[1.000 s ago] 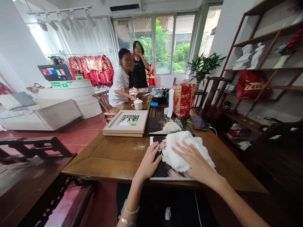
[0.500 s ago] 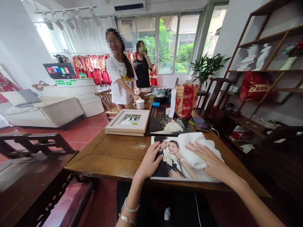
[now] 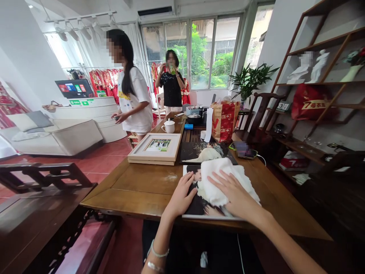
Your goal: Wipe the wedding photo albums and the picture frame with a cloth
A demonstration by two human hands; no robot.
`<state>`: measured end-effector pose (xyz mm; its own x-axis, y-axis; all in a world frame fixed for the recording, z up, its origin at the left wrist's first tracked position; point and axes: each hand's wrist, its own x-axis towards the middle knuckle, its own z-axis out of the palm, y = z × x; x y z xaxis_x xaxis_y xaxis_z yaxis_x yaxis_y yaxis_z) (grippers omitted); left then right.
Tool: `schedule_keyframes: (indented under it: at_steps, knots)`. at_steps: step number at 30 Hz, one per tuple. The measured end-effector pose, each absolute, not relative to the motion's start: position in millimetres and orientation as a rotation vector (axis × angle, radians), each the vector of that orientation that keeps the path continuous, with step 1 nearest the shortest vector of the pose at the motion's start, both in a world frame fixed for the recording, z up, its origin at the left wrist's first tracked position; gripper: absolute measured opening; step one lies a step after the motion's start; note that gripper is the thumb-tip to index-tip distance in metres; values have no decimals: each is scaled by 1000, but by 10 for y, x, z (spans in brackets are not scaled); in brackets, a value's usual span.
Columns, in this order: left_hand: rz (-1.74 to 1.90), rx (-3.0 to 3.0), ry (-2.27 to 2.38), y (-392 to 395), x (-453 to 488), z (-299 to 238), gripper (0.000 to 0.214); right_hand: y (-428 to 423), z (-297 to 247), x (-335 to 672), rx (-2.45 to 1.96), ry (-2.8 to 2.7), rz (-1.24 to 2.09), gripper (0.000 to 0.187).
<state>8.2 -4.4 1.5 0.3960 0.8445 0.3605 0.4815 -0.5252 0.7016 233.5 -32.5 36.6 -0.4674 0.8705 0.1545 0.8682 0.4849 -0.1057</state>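
Note:
A large photo print of a couple lies flat at the table's near edge. My left hand rests on its left side, fingers stretched out, pressing down on the surface. Under my right hand is a white cloth, spread over the middle and right of the print. The fingers of that hand are spread flat on the cloth, not wrapped round it. Most of the pictured couple is hidden by the cloth. Just beyond lies a second, dark photo print, partly covered by the cloth's far edge.
Picture frames are stacked on the left of the wooden table, near a lidded white cup. A paper bag and a phone with a cable are at the right. Two people stand beyond the table.
My right hand has slid left with the cloth across the print. My left hand stays put. The person in white has turned and moved left, away from the cup.

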Motion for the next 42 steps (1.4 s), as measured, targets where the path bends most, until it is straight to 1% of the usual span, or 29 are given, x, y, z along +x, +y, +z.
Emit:
schedule_keyframes:
  at_steps: [3,5,7,9,12,15,18,21,22,24,28,30,33,35,37,39,42]
  knots:
    - [986,2171,1118,-46,87,26,48,-804,322,2290,-1403,-2582,69,98]
    - [979,2172,1120,-48,90,35,48,-1049,284,2282,-1369,-2593,119,100]
    - [971,2164,1135,-53,94,47,48,-1189,253,2294,-1345,-2594,166,96]
    - [967,2149,1147,-61,97,59,48,-1209,242,2328,-1350,-2573,187,87]
    - [952,2132,1157,-75,96,71,48,-1021,252,2416,-1483,-2457,113,75]
    - [940,2132,1162,-80,88,66,48,-649,270,2511,-1656,-2325,-15,65]
    - [963,2127,1154,-71,79,47,48,-277,293,2532,-1781,-2247,-79,63]
    - [1020,2103,1133,-63,79,33,43,-114,319,2415,-1852,-2229,-149,60]
    - [1033,2093,1130,-63,82,33,41,-124,325,2345,-1867,-2233,-176,60]
    - [1038,2073,1139,-68,92,42,41,-233,328,2176,-1872,-2254,-206,67]
    - [1017,2030,1181,-82,109,81,45,-647,314,1804,-1729,-2339,-154,81]
    - [999,2002,1207,-84,108,98,48,-847,327,1638,-1650,-2385,-76,84]
    - [988,1969,1225,-79,101,113,50,-1047,396,1480,-1630,-2479,138,85]
    - [980,1968,1217,-76,101,116,51,-1116,457,1472,-1618,-2541,284,87]
    - [972,1988,1210,-74,105,112,50,-1151,494,1554,-1579,-2581,352,88]
    - [983,2023,1200,-73,108,98,47,-1162,486,1709,-1549,-2578,323,90]
    - [1011,2090,1156,-66,99,56,41,-1105,409,2009,-1610,-2457,136,86]
